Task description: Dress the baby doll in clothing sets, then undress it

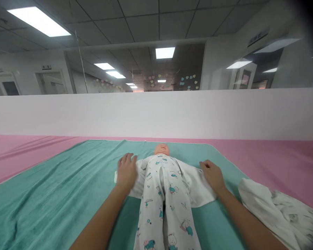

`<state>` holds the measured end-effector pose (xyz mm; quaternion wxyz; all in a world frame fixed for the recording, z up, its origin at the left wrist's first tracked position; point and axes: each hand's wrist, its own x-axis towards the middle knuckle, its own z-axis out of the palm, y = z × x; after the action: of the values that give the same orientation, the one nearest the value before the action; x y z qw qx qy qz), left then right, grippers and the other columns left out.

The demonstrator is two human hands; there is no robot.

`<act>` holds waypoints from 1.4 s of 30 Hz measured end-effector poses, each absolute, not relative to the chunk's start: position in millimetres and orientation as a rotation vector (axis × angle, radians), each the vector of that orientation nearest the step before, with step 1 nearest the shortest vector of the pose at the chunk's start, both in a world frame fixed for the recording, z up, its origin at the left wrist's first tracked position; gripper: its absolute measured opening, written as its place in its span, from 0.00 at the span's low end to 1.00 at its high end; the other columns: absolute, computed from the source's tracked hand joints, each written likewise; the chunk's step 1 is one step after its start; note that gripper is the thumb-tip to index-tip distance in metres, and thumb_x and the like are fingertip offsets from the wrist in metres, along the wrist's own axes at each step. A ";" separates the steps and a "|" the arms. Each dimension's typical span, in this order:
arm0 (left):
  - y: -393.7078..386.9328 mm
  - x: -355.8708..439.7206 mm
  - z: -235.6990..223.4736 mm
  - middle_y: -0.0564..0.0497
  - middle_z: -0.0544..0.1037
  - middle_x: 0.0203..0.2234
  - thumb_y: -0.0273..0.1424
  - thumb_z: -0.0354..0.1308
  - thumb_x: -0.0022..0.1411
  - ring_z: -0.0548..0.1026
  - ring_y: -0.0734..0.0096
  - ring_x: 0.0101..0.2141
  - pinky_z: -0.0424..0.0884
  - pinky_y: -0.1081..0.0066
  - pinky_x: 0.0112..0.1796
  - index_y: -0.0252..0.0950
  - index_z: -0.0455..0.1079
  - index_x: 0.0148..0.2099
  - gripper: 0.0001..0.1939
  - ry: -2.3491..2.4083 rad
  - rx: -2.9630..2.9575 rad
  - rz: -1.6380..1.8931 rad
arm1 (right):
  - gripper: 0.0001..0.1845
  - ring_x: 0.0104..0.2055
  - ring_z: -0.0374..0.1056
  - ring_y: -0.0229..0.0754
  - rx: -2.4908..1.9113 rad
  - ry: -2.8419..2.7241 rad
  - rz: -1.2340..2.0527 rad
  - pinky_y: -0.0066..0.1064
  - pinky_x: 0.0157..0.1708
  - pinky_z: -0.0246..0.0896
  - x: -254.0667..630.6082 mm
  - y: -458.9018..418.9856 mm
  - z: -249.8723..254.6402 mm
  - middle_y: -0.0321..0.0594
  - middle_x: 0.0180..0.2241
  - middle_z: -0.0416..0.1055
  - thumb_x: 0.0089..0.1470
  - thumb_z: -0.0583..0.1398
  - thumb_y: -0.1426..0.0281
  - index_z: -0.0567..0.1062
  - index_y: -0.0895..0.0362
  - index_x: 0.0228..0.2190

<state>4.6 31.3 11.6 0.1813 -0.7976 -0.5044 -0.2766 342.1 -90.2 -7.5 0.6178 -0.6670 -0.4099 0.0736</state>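
Observation:
A baby doll (162, 149) lies on its back, head at the far end. Long white baby clothes (172, 189) with teal animal prints cover its body, and two legs stretch toward me. Plain white cloth (198, 187) spreads out on both sides from under the prints. My left hand (127, 172) is over the left part of this cloth, its fingers bent and slightly apart; nothing shows in them. At the right part's outer edge, my right hand (213, 176) has its fingers curled closed on the cloth; the fingertips are partly hidden.
Beneath the doll is a wrinkled teal sheet (54, 184) over a pink cover (271, 163). A crumpled white printed cloth (279, 211) lies at the right, beside my right forearm. Across the back stands a low white wall (156, 114) with glass above it.

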 end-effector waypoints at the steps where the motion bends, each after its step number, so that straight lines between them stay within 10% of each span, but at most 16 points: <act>1: 28.1 12.5 10.2 0.44 0.63 0.55 0.20 0.44 0.57 0.55 0.57 0.57 0.51 0.57 0.55 0.38 0.63 0.53 0.23 -1.364 -2.334 -0.763 | 0.12 0.29 0.59 0.39 -1.571 -1.066 0.067 0.31 0.32 0.55 327.9 -89.5 -5.1 0.35 0.23 0.65 0.47 0.58 0.61 0.67 0.55 0.19; 5: 24.4 33.2 -3.7 0.47 0.60 0.58 0.25 0.42 0.62 0.53 0.61 0.59 0.51 0.59 0.56 0.37 0.58 0.58 0.22 -1.271 -2.587 -0.657 | 0.20 0.55 0.56 0.44 -1.572 -1.585 -0.065 0.39 0.56 0.49 270.7 -85.4 -3.5 0.40 0.53 0.63 0.57 0.49 0.62 0.68 0.53 0.48; 9: 30.8 34.4 -15.2 0.49 0.60 0.58 0.28 0.39 0.65 0.54 0.61 0.58 0.51 0.59 0.56 0.37 0.55 0.60 0.22 -1.312 -2.575 -0.715 | 0.26 0.61 0.48 0.38 -1.594 -1.684 0.099 0.37 0.61 0.44 252.3 -78.1 -15.1 0.35 0.60 0.52 0.61 0.40 0.62 0.57 0.52 0.57; 24: 43.9 20.9 -8.1 0.45 0.69 0.45 0.22 0.44 0.54 0.66 0.57 0.45 0.59 0.60 0.42 0.44 0.56 0.58 0.29 -1.654 -2.450 -0.592 | 0.31 0.60 0.52 0.48 -2.172 -1.695 -0.463 0.49 0.58 0.38 280.4 -71.3 -27.6 0.37 0.59 0.55 0.49 0.46 0.80 0.64 0.53 0.54; 42: 51.1 7.2 -8.6 0.48 0.76 0.41 0.26 0.45 0.52 0.73 0.57 0.38 0.62 0.64 0.35 0.43 0.63 0.49 0.21 -1.957 -2.430 -1.004 | 0.23 0.54 0.60 0.41 -1.634 -1.669 0.009 0.33 0.53 0.54 220.4 -44.4 26.3 0.39 0.52 0.64 0.53 0.47 0.68 0.65 0.53 0.51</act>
<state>7.2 51.1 -8.6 -0.0682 -0.7397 -0.5957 -0.3056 220.4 -44.4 26.3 0.3921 -0.6435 -0.6574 0.0036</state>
